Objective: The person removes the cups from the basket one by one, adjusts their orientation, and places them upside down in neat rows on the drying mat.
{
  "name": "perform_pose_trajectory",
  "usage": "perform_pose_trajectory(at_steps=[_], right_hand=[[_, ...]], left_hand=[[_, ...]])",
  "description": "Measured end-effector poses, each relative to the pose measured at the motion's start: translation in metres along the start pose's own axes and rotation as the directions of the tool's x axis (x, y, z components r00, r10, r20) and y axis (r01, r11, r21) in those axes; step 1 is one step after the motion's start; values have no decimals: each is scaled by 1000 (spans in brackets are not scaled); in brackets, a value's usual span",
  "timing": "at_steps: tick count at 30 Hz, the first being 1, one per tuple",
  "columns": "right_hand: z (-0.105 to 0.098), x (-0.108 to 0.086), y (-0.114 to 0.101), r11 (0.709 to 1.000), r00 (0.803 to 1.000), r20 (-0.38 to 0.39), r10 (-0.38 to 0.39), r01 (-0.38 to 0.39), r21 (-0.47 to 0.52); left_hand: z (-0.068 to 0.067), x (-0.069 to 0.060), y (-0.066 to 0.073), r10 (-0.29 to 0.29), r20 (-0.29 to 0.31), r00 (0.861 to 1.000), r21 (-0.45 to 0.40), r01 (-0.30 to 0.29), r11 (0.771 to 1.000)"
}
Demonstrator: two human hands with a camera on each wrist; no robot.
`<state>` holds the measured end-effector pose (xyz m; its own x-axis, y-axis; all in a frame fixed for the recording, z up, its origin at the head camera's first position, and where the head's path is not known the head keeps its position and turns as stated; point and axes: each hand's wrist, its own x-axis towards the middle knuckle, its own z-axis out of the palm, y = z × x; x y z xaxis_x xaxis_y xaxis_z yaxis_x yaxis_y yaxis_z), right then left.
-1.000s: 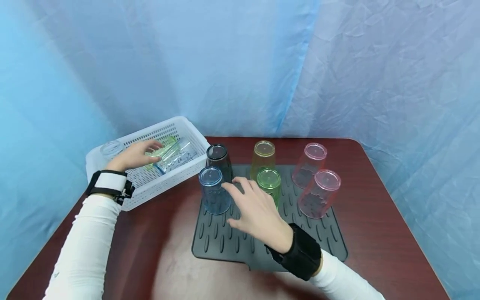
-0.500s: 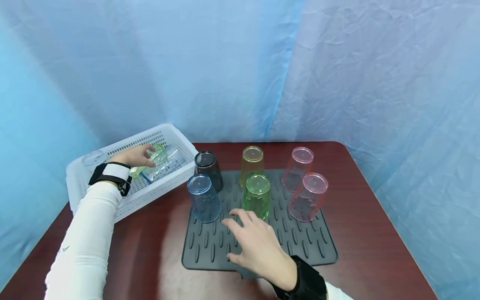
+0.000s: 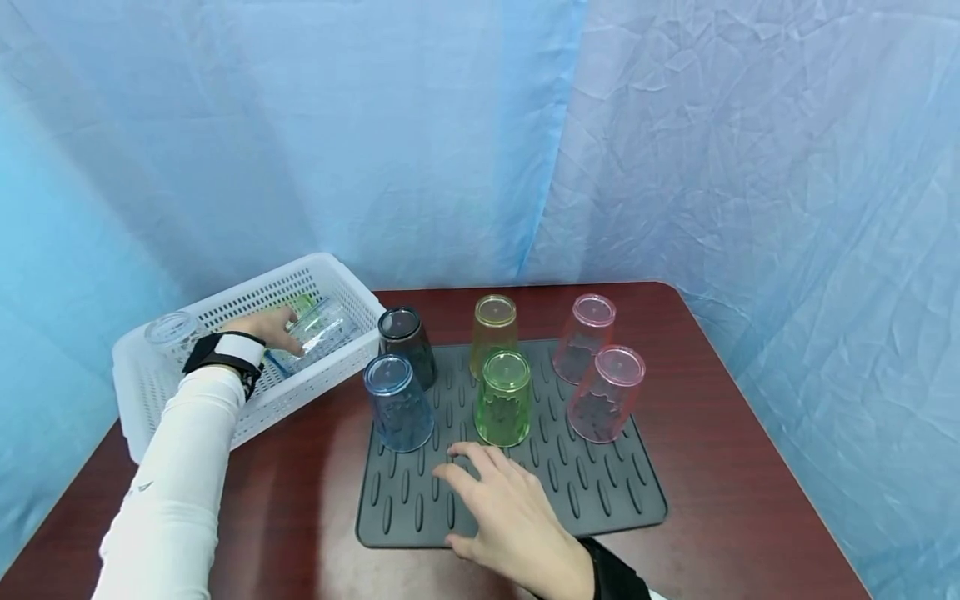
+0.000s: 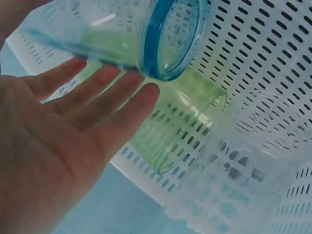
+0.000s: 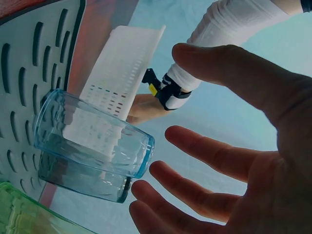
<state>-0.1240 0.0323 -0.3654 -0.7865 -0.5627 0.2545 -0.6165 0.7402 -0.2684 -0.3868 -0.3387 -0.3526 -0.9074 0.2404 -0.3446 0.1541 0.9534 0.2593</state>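
Observation:
Inside the white basket, my left hand [image 3: 262, 327] reaches down among lying glasses. In the left wrist view a blue-tinted glass [image 4: 161, 39] lies between thumb and fingers, and the nearly straight fingertips meet its lower side; a firm hold cannot be made out. Under it are a green glass [image 4: 195, 97] and a clear glass [image 4: 253, 146]. My right hand [image 3: 517, 517] hovers with spread fingers over the near part of the grey mat [image 3: 420, 529], holding nothing. Just beyond it stand an upside-down green glass [image 3: 504, 404] and a blue glass [image 3: 401, 408].
Also upside down on the mat are a black glass [image 3: 408, 346], a yellow glass [image 3: 495, 337], a back pink glass [image 3: 585, 337] and a front pink glass [image 3: 606, 396]. The basket [image 3: 315, 375] stands left, close to the black glass. Another clear glass [image 3: 171, 327] sits at its left end.
My left hand has gone lower into the basket, onto the lying glasses. My right hand has drawn back from the blue and green glasses toward the near edge. The head view has shifted slightly.

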Motion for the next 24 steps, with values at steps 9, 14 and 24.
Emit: perform_pose_trajectory(at_steps=[9,14,24], right_hand=[[0,-6,1,999,1000,7,2,-3,41],[-1,-6,2,999,1000,4,-3,2,46],[2,-6,5,999,1000,24,2,-3,45]], left_hand=[[6,-1,-2,-138,85,987,-6,139,990],[12,-2,-3,-194,93,977,-21,197,980],[28,8,-18,-149,34,988,20,148,989]])
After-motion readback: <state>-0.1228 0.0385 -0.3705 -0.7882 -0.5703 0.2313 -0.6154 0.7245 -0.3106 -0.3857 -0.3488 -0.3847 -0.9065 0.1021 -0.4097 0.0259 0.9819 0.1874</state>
